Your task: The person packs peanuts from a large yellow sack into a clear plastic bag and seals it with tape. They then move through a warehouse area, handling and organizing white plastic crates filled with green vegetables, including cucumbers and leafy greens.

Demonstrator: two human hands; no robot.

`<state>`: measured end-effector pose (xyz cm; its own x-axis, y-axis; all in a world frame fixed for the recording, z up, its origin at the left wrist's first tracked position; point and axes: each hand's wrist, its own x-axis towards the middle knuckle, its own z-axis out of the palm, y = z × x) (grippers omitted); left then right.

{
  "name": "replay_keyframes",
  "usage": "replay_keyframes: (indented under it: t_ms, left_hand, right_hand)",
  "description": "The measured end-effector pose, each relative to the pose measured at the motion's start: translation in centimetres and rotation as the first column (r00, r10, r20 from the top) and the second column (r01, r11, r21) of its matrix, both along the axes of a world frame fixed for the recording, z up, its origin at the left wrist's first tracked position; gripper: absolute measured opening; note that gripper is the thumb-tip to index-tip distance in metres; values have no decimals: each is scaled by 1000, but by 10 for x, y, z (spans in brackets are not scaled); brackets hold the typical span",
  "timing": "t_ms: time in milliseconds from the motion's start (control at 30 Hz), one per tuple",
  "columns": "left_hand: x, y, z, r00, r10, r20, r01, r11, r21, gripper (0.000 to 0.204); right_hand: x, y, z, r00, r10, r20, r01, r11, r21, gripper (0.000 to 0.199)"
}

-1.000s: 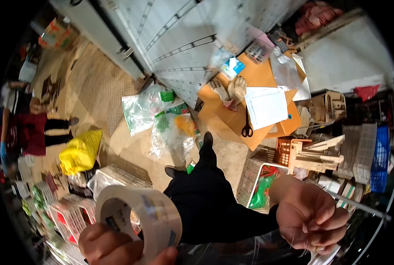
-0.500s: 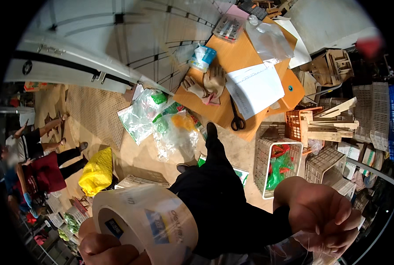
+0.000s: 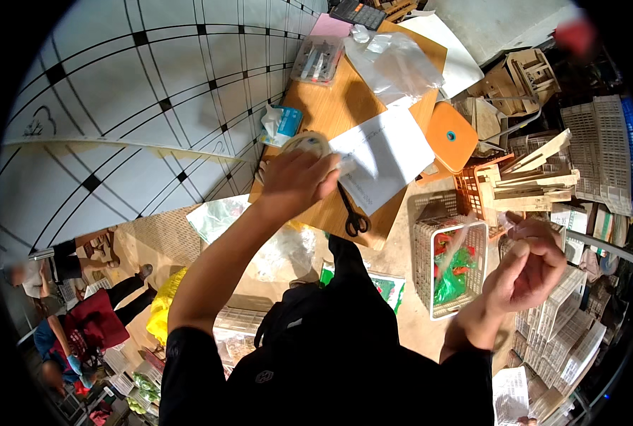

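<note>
My left hand (image 3: 299, 179) is over the table (image 3: 348, 99), its fingers closed on a wide roll of clear packing tape (image 3: 308, 143). The roll's ring shows past the knuckles, and work gloves are mostly hidden beneath it. A white printed sheet (image 3: 394, 156) lies just right of this hand, and black scissors (image 3: 355, 216) rest below it on the wood. My right hand (image 3: 526, 266) is raised at the right, fingertips pinched together. A thin see-through strip, apparently tape (image 3: 460, 238), hangs beside it; where it meets the fingers is blurred.
A white crate (image 3: 423, 266) with green and red bags stands on the floor. Behind it is an orange crate (image 3: 469, 184) of wooden slats. An orange stool (image 3: 453, 138) adjoins the table. Two people (image 3: 93, 319) are at the far left beside a yellow sack (image 3: 166, 302).
My left hand has carried the tape roll from close to my body up onto the table by the gloves. My right hand has risen, still pinched. My view has shifted.
</note>
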<state>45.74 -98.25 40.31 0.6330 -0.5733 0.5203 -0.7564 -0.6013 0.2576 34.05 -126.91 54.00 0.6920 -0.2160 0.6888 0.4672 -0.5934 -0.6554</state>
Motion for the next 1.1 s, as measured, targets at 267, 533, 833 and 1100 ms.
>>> replay_keyframes:
  t_ms: [267,533,833,1100]
  left_hand:
    - [112,-36,-175,945,307,-114,-240,885,398,61]
    - [-2,-31,-109,775,59,-629,-216,961,-175,68]
    - [-171,99,-35,235,-855,-462,-594,250,-765,95]
    - [-397,266,-21,491,-868,-77,-626,-290,-724,78]
  right_hand:
    - [-31,-31,-12,930,-166,-329,116,979,-166,13]
    - [-21,37,-25,868,-33,-496,-184,906,-382,17]
    - [-42,218,-30,408,753,-517,-624,643,445,20]
    - [-171,416,-24,-233,919,-318,-472,179,863,19]
